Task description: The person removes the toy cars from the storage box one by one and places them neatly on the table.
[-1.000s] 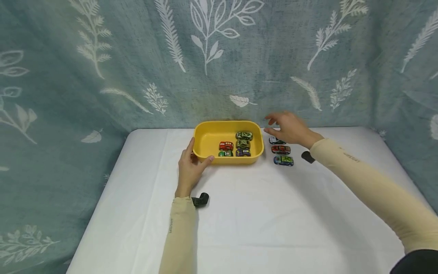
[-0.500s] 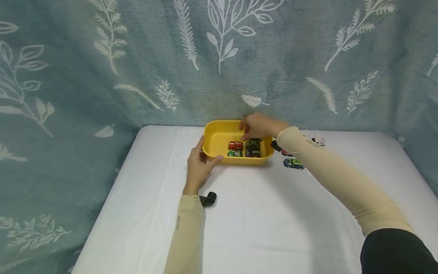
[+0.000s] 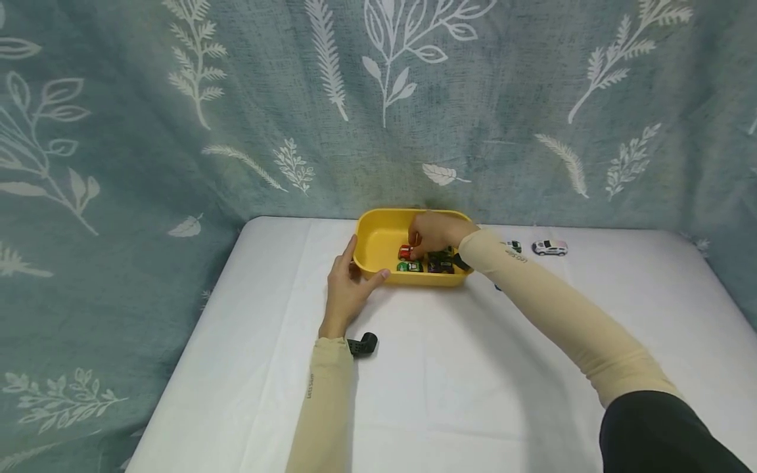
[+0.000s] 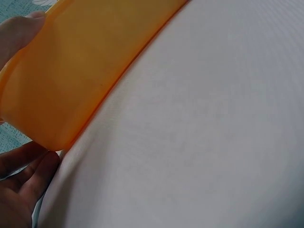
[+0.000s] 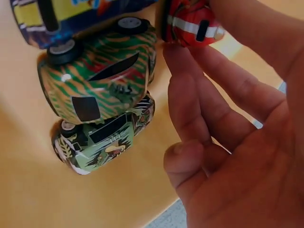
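A yellow plastic tub (image 3: 414,278) sits at the back of the table with several toy cars inside. My left hand (image 3: 345,289) holds its front left corner, thumb over the front rim and fingers along the left side. My right hand (image 3: 437,231) reaches down into the tub and pinches a red toy car (image 5: 190,23) with a white stripe between thumb and fingertips. Beside it in the right wrist view stand a tiger-striped car (image 5: 99,85), a pale green car (image 5: 104,145) and a blue and yellow car (image 5: 90,19). A green car (image 3: 409,267) lies at the tub's front.
A white toy car (image 3: 550,247) and a green and white car (image 3: 513,246) stand on the white table (image 3: 449,368) right of the tub. My right sleeve (image 3: 550,315) hides most of another car there. A patterned curtain (image 3: 266,98) hangs behind the table's back edge.
My right hand has moved left from beside the tub into it, then down and forward onto the red car. My left hand keeps its hold. The head view has shifted slightly.
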